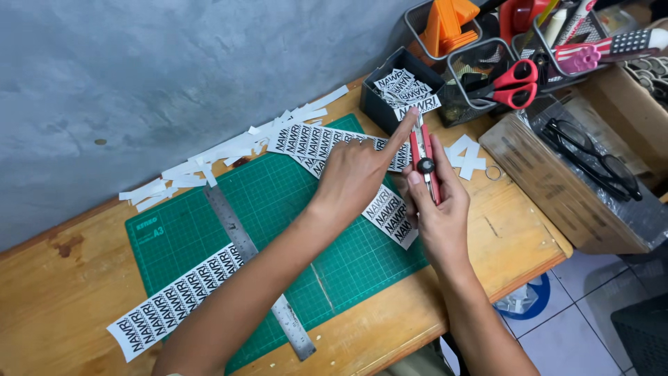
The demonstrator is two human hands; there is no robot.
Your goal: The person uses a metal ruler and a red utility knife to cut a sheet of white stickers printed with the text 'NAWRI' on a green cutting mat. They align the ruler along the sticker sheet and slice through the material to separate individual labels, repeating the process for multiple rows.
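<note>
Over the green cutting mat (278, 209) our right hand (438, 209) is gripping a red utility knife (424, 161) while our left hand (358, 174), forefinger extended, is touching its tip; the blade could nick that finger.

Grey wall (174, 69), wooden desk (515, 237), tiled floor (584, 327)

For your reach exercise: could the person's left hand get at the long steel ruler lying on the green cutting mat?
Probably yes: the left hand holds nothing, and the steel ruler lies bare beside its forearm on the green cutting mat.
</note>
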